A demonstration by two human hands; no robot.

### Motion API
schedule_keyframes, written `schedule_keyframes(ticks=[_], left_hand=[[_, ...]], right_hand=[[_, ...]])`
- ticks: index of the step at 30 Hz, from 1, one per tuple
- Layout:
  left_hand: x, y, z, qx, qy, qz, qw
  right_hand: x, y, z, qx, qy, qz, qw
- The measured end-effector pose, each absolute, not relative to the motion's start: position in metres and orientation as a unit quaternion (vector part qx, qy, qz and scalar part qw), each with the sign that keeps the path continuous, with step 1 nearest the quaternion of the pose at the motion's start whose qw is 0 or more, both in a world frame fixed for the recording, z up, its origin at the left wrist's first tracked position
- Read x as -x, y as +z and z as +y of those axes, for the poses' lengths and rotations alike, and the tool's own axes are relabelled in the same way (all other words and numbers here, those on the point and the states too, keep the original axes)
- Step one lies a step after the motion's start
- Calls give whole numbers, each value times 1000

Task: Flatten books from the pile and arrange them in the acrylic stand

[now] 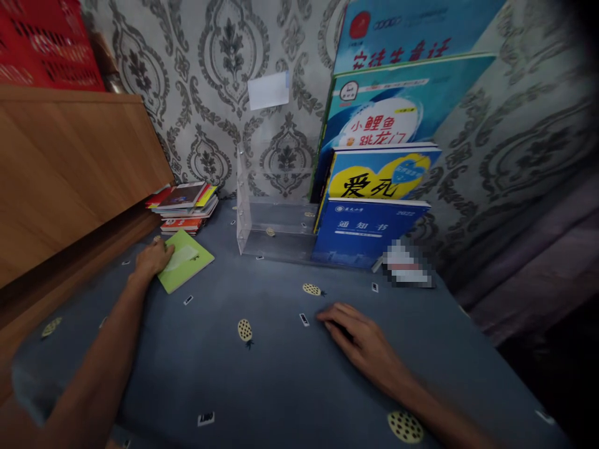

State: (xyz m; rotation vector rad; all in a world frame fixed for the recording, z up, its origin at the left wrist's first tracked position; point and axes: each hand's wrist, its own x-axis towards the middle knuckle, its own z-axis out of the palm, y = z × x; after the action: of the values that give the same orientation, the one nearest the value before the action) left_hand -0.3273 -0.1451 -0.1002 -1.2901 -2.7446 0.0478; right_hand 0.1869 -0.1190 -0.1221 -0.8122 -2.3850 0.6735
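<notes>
My left hand [153,257] reaches out to the far left and grips the near left edge of a thin green book [187,260] that lies flat on the blue cloth, fingers curled over its edge. My right hand [362,340] rests palm down on the cloth at the lower middle, fingers stretched out toward the left, holding nothing. A clear acrylic book stand [262,218] sits at the back with several books leaning upright in its right half, the front one a dark blue book [367,231].
A stack of several books [185,206] lies behind the green book, beside a wooden panel [65,174] on the left. The blue cloth [262,374] has small pineapple prints. Patterned wallpaper rises behind, with a red crate [47,43] at top left.
</notes>
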Motion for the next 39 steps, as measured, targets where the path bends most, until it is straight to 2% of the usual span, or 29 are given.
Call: schedule_keyframes(ticks=[11, 32, 39], left_hand=[[285, -94, -163, 422, 24, -901, 101], [130, -68, -174, 583, 135, -798, 74], [109, -65, -163, 641, 140, -751, 74]], right_hand=[[-188, -127, -118, 298, 238, -888, 258], [-182, -137, -122, 268, 164, -914, 257], [-182, -138, -123, 237, 152, -911, 302]])
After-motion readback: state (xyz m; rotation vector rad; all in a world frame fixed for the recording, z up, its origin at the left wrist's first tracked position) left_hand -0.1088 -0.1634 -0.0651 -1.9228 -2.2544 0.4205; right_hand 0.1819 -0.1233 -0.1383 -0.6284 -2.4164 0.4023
